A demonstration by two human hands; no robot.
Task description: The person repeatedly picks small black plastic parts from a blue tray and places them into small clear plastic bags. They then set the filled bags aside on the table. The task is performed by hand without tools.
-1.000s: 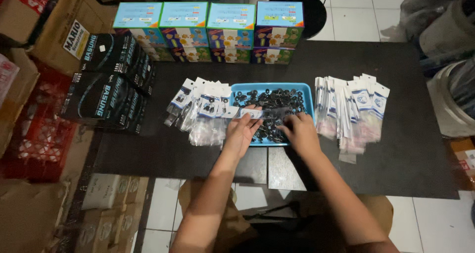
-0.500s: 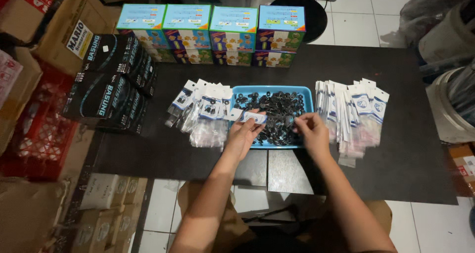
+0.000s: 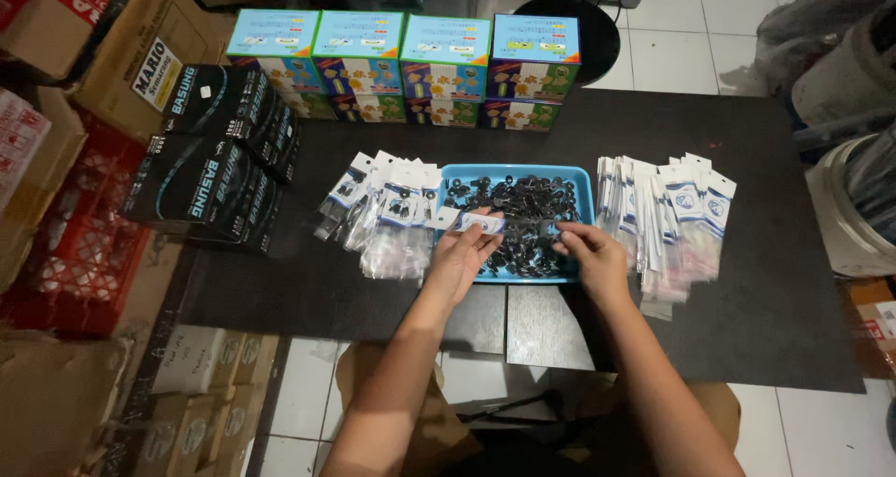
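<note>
Dark matte desk [image 3: 765, 300] carries your blue plastic tray [image 3: 586, 192] of small black parts [image 3: 523, 202]. Your left hand [image 3: 459, 258] pinches a clear packet [image 3: 478, 222] with a white-and-blue header, lying left to right over the tray; your right hand [image 3: 593, 258] grasps black parts. Colourful boxes [image 3: 401, 66] line the far edge.

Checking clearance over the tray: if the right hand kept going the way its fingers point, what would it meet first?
Probably the small packet held by the left hand; depth is unclear.
</note>
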